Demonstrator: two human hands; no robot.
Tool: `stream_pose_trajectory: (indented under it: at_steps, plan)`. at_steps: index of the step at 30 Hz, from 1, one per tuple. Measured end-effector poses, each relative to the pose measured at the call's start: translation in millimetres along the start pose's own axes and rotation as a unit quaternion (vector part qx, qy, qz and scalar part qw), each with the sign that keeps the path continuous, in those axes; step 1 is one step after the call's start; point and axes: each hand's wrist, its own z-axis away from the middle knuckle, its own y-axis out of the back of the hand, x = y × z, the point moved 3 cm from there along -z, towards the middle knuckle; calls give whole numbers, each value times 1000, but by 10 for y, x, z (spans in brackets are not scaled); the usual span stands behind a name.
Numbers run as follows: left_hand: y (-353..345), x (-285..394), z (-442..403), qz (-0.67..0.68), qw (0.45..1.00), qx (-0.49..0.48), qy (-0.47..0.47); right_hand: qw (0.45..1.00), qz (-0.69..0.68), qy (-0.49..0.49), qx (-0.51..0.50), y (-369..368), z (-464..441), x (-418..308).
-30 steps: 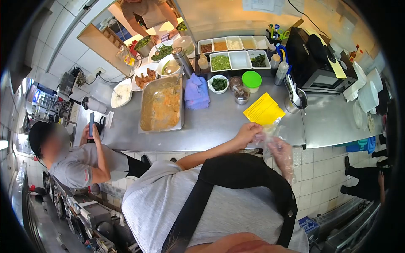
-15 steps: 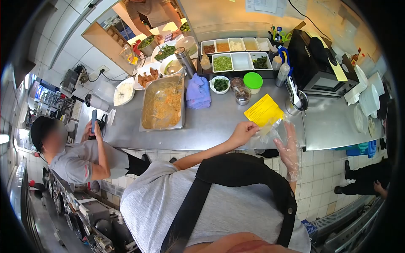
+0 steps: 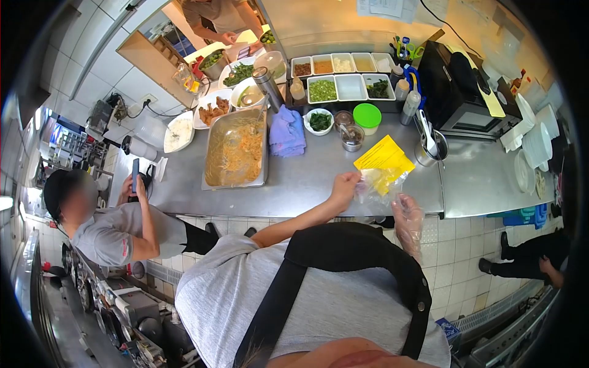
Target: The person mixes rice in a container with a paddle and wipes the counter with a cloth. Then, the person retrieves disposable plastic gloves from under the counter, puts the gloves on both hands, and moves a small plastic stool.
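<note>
A steel counter (image 3: 313,184) runs across the view, with a black oven (image 3: 466,92) standing at its right. Left of centre sits a deep metal pan (image 3: 211,175) holding an orange-brown, shredded-looking mixture, thinly smeared along one side, with a utensil handle at its rim. Behind the counter's middle, white trays (image 3: 351,88) stand in two rows; some hold chopped green pieces, dark leaves, reddish-brown bits, orange crumbs and pale chunks. To the left are an oval bowl (image 3: 178,132) of white food, a dish (image 3: 213,110) of browned pieces and a round bowl (image 3: 248,94) of pale liquid with a ladle. A metal canister (image 3: 427,154) at right holds tongs. Beside a folded purple cloth (image 3: 287,132), a small white bowl (image 3: 319,122) contains dark greens; next come a spooned jar (image 3: 351,138) of dark contents and a tub with a green lid (image 3: 367,115).

A yellow sheet (image 3: 383,156) lies nearby, its printed lines too small to read. The bare left hand (image 3: 345,189) pinches crumpled clear plastic (image 3: 375,186) between thumb and fingertips, over the sheet's near edge. The gloved right hand (image 3: 408,218) has its fingers partly curled beside the plastic; whether they grip it cannot be told.
</note>
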Motion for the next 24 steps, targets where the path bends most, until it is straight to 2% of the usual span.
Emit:
stream_pose_trajectory:
  at_steps: [3,5,8,11,14,17,20,23,24]
  plan:
    - [-255,82,153,-136,984,-98,-53,999,29,33,8,-51,-21,-126]
    - [-369,168,270,-266,940,-180,-116,995,44,79,44,28,-33,-427]
    - [-456,265,410,-229,926,-285,-89,982,-6,190,-14,238,-122,-541]
    - [-499,407,448,-186,919,-339,-75,982,-108,59,-142,311,-175,-657]
    - [-577,629,506,-124,933,-331,-69,961,-5,99,-259,130,-243,-434]
    - [-443,716,359,-156,961,-222,-50,967,-64,-75,-235,107,-333,100]
    - [-218,695,158,-203,964,-110,-132,991,-98,-67,-64,176,-283,59]
    - [-173,695,235,-333,926,-105,-143,989,-75,-67,-109,249,-363,-103]
    - [-169,634,241,-285,943,-123,-118,994,-24,-42,-99,291,-397,-171]
